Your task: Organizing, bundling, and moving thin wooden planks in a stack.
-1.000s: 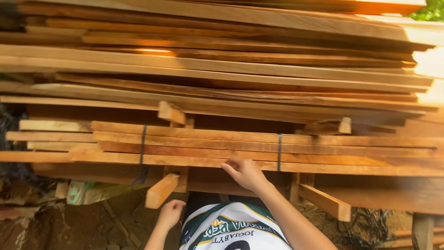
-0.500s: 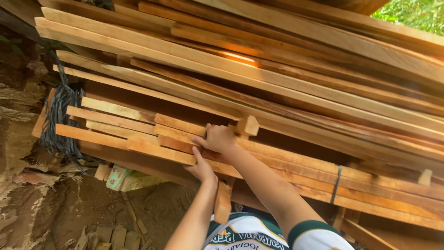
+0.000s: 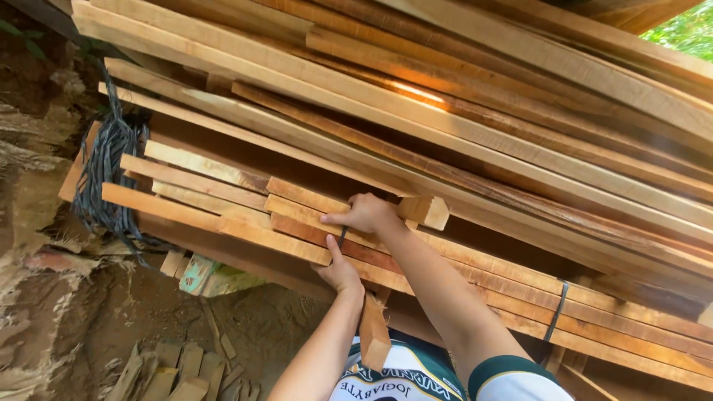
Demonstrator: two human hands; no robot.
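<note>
- Strapped bundle of planks [image 3: 297, 219], reddish and pale wood, low in a tall lumber stack, centre of view, running from lower left away to lower right.
- Dark strap [image 3: 342, 238] around the bundle, just between the two hands; a second dark strap [image 3: 555, 312] further right on the same bundle.
- Right hand [image 3: 368, 214] laid on top of the bundle's near end, fingers curled over the upper plank's edge, index finger stretched left along the wood.
- Left hand [image 3: 340, 271] pressed up under the bundle's lowest plank, thumb raised against the plank edge beside the strap; other fingers hidden beneath, so grip not clear.
- Short wooden spacer block [image 3: 425, 211] just right of the right hand, touching or nearly touching its knuckles, wedged between the bundle and the boards above.
- Another spacer stick [image 3: 373, 338] poking out toward the viewer beneath the bundle, next to the left forearm.
- Long loose boards [image 3: 445, 119] piled above, slanting down to the right, one lit by a bright streak of sun.
- Tangle of dark cord [image 3: 104, 178] hanging at the stack's left end.
- Bare earth [image 3: 111, 327] below left, with small offcuts [image 3: 178, 371] scattered on it.
- White and green shirt [image 3: 416, 379] at the bottom edge.
- Green foliage [image 3: 687, 33] in the top right corner.
</note>
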